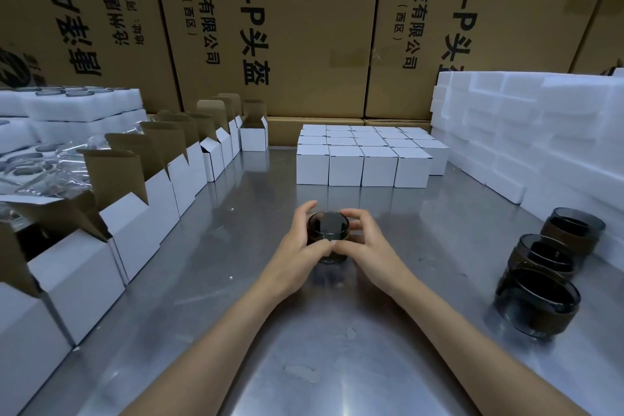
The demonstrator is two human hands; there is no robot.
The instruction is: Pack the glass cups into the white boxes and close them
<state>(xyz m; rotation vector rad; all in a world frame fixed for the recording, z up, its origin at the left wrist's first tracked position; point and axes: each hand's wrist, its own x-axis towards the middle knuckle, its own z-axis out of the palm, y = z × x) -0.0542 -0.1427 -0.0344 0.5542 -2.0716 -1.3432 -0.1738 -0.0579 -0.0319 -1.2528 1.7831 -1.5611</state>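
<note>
Dark glass cup [328, 232] standing upright near the middle of the metal worktop [236, 297], grasped from both sides. The left hand [305, 255] curls round the cup's left wall, thumb on the near side; the right hand [363, 246] curls round its right wall, and the two thumbs meet at the front of the cup. A brown band wraps the cup's lower part.

Along the left edge of the worktop runs a row of open white boxes [141, 223], their brown-lined flaps raised. Toward the far edge, right of centre, closed white boxes [363, 164] stand packed together in a block. Near the right edge, three more glass cups [540, 300] with brown bands stand in a line, close together. Behind them, white foam pieces [540, 132] are stacked along the right edge. At the far left corner lie foam trays [77, 105] holding cups, beside clear plastic film [60, 162]. Large printed cardboard cartons [304, 27] form the backdrop.
</note>
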